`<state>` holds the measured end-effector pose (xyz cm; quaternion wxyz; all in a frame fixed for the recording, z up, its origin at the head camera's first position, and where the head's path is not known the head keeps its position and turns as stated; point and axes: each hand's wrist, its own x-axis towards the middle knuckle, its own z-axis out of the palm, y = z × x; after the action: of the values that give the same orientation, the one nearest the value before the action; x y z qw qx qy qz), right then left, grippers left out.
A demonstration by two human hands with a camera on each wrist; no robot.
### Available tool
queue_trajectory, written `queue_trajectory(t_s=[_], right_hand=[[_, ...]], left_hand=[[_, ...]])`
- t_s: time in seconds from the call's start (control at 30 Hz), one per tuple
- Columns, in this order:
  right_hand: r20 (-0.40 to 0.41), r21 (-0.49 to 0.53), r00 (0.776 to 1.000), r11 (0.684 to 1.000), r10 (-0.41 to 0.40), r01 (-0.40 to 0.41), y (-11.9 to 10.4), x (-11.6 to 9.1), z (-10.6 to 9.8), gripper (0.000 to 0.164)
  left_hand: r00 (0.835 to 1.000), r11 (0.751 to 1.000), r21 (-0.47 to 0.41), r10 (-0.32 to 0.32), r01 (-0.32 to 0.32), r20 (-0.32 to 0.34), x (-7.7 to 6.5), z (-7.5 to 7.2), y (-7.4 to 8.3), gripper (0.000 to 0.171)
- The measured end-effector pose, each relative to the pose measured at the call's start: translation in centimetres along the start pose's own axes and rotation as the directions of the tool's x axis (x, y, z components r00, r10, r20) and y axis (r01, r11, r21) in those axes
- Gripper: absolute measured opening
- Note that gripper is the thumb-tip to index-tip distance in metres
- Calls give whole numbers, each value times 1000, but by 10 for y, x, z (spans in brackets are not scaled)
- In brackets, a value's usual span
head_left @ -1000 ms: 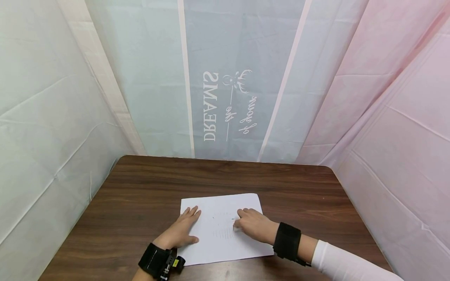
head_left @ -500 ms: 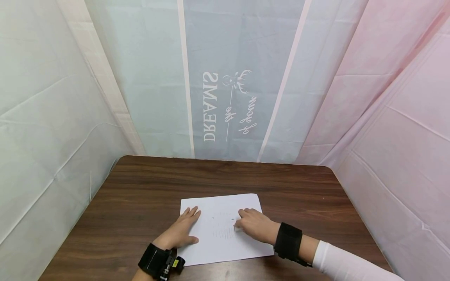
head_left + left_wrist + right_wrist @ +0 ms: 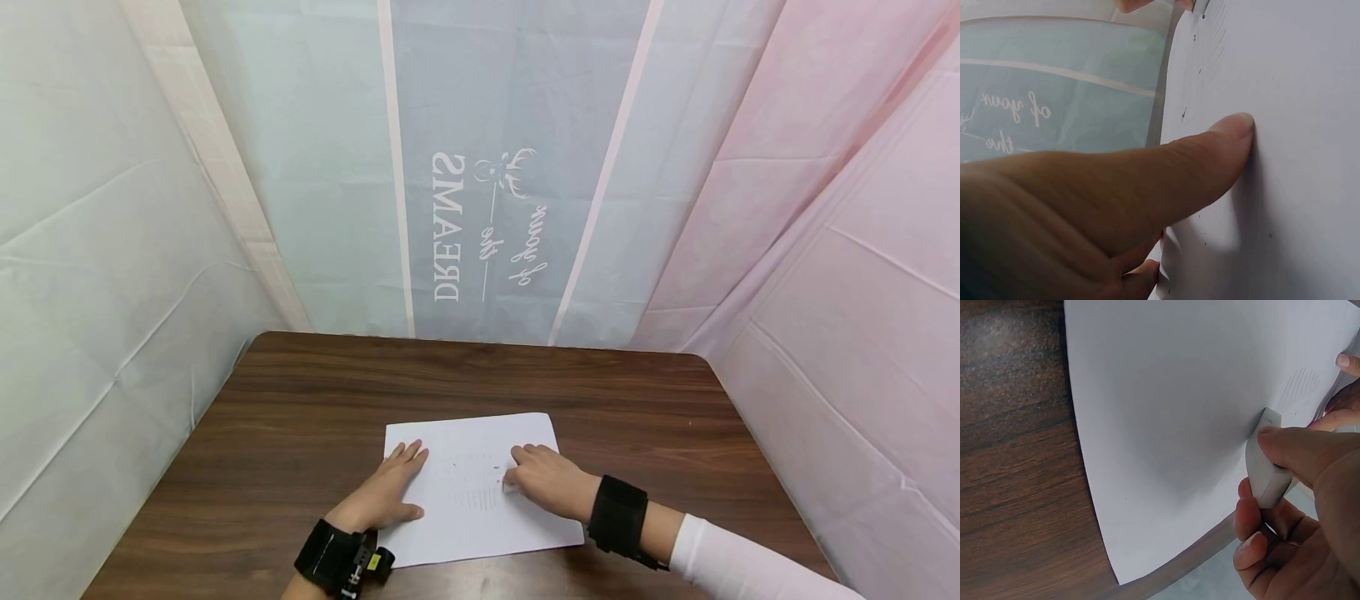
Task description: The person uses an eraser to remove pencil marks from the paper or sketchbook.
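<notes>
A white sheet of paper (image 3: 480,537) lies on the brown table, with a row of thin dark strokes (image 3: 477,499) and a few small marks near its middle. My left hand (image 3: 388,493) rests spread on the sheet's left part. In the left wrist view its thumb (image 3: 1210,156) presses on the paper. My right hand (image 3: 551,485) is over the right part, pinching a whitish block-shaped eraser (image 3: 1265,465) between thumb and fingers. One end of the eraser meets the paper just beside the strokes. From the head view, the hand hides most of the eraser.
The dark wood table (image 3: 315,400) extends behind the paper and to both sides. A printed curtain (image 3: 517,83) hangs along its far edge, with pale cloth (image 3: 112,292) at left and pink cloth (image 3: 847,275) at right. Black straps (image 3: 617,515) wrap both wrists.
My right hand has shifted slightly to the right with the eraser, away from the strokes. My left hand and the paper stay in place.
</notes>
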<state>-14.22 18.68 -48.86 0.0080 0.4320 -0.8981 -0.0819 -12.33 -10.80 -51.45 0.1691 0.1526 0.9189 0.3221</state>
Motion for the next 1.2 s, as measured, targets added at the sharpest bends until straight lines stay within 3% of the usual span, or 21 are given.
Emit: queue_trajectory(t_s=[0.67, 1.2], right_hand=[[24, 48, 999, 998, 47, -48, 5, -5, 0, 14], [-7, 115, 998, 992, 56, -55, 7, -8, 4, 18]], left_hand=[[1000, 1000, 14, 10, -10, 4, 2, 0, -1, 84], [1000, 1000, 21, 9, -9, 5, 3, 1, -3, 85]])
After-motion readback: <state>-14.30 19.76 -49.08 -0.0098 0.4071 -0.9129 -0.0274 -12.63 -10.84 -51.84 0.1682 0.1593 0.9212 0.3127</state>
